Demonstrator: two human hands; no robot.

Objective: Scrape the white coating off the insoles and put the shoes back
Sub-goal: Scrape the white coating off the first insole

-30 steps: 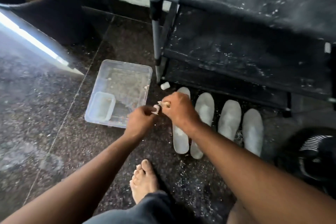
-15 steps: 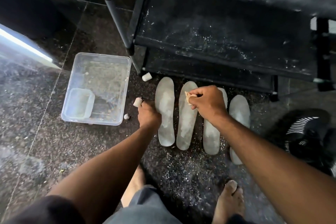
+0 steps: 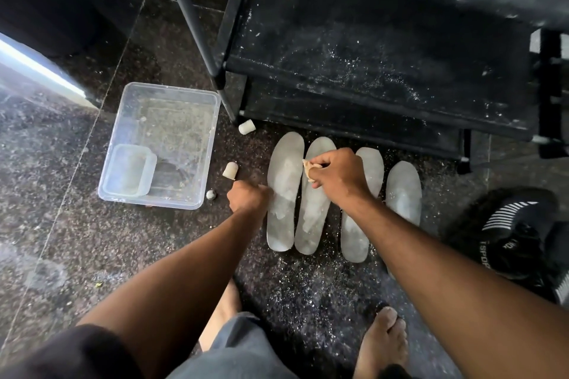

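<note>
Scraping step in hand: my right hand point(image 3: 337, 177) pinching tan scraper point(image 3: 308, 167) over second insole point(image 3: 312, 209); left hand point(image 3: 248, 198) curled, contents unclear. Next: drag firmly along coating.

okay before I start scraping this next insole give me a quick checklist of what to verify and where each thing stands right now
1. Scraper in hand: ok. The right hand grips a small tan piece; whether it is a proper scraper cannot be told.
2. Tool over an insole: ok. It sits above the second insole from the left.
3. Insole steadied: cannot tell. The left hand is curled beside the first insole; contact is unclear.
4. Coating left to remove: ok. All four insoles show white patches.
5. Shoes close by for putting back: ok. A black shoe lies on the right.
</note>
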